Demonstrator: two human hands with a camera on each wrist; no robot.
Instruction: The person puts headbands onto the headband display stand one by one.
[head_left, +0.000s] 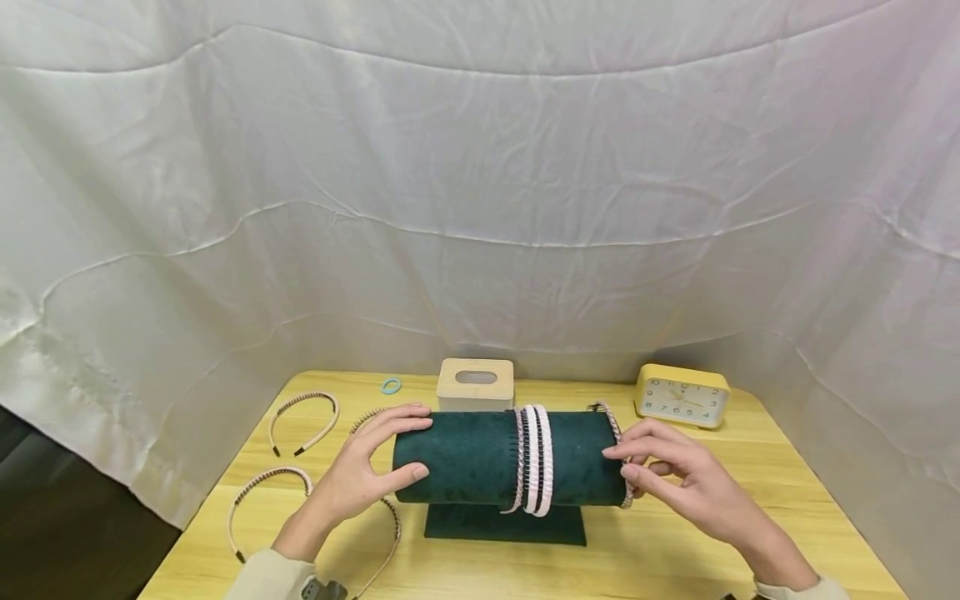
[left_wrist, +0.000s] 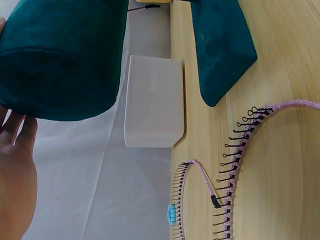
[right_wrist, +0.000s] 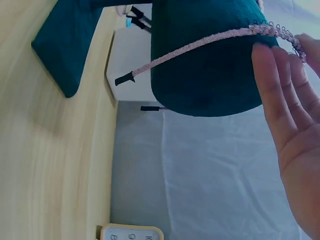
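Observation:
A dark green velvet display roll (head_left: 468,458) lies level on its stand. My left hand (head_left: 360,471) rests against its left end, fingers spread straight over the top and thumb on the front. At the right end, my right hand (head_left: 678,471) pinches a pink headband (right_wrist: 200,42) between thumb and fingers. This headband arches over the roll, and one black-tipped end (right_wrist: 125,79) hangs past its side. Around the roll's middle sit several headbands side by side, among them a white one (head_left: 546,458) and a pink-and-black one (head_left: 519,467).
Several loose headbands lie on the wooden table at the left, one near the back (head_left: 330,408) and one farther forward (head_left: 243,492). A blue ring (head_left: 391,386) lies behind them. A tissue box (head_left: 450,392) stands behind the roll, and a yellow clock (head_left: 682,396) at back right.

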